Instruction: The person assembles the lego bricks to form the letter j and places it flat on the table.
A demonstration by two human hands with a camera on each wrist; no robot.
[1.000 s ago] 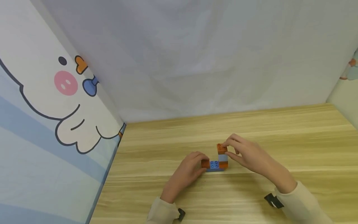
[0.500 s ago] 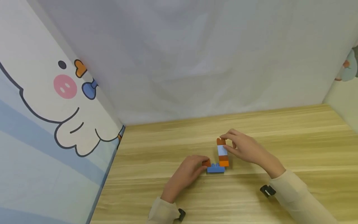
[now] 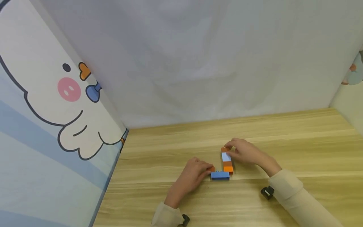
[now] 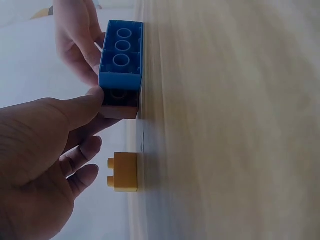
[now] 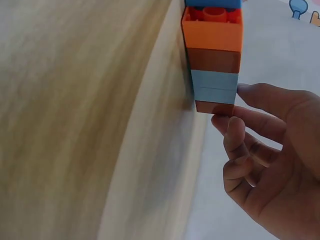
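A joined toy brick build lies tipped away from me on the table. Its blue brick (image 3: 220, 176) turns its hollow underside toward the left wrist camera. My left hand (image 3: 190, 176) pinches a reddish-brown brick (image 4: 120, 111) at the blue brick's left end. From the right end runs a column: an orange brick (image 5: 214, 35), a brown one (image 5: 214, 60), a light blue layer (image 5: 215, 86) and a brown end brick (image 5: 214, 107). Thumb and fingers of my right hand (image 3: 246, 152) grip the column near that far end.
A loose yellow brick (image 4: 125, 172) stands near my left fingers in the left wrist view; the head view does not show it. The wood-grain table (image 3: 158, 142) meets a pale cloth wall (image 3: 181, 78) behind, and a cartoon-printed panel (image 3: 37, 104) at left.
The build has tipped backward: its column stood up and now lies pointing away, the blue brick's underside turning outward. My right hand moved with it, ending lower, while the left kept its pinch.
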